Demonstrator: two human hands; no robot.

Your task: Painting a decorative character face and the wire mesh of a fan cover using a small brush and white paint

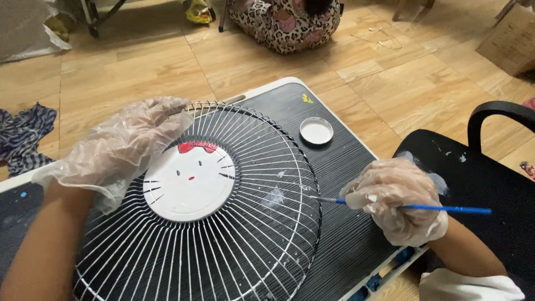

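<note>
Wire fan guard point(223, 234) flat on the dark counter point(345, 245), white-painted spokes running out from a round white centre plate point(189, 181) bearing a cartoon cat face with a red bow. Left hand point(125, 147) in a loose clear plastic glove, draped over the guard's upper left rim, fingers curled onto the wires just beside the centre plate; grip resting on the guard, pressing rather than clenched around it. Right hand point(398, 200), also gloved and smeared with white paint, at the guard's right edge, grip closed on a thin blue paintbrush point(440, 209), pinched pen-fashion, handle pointing right, tip touching the outer wires. White smudge of paint on the counter under the spokes, near the brush tip. Small round white lid point(316, 130) on the counter beyond the guard, apart from both hands. Black chair point(479, 167) with paint flecks at right, wooden floor point(145, 61) behind, a leopard-print bag point(284, 22) at top, striped cloth point(25, 136) at far left.
</note>
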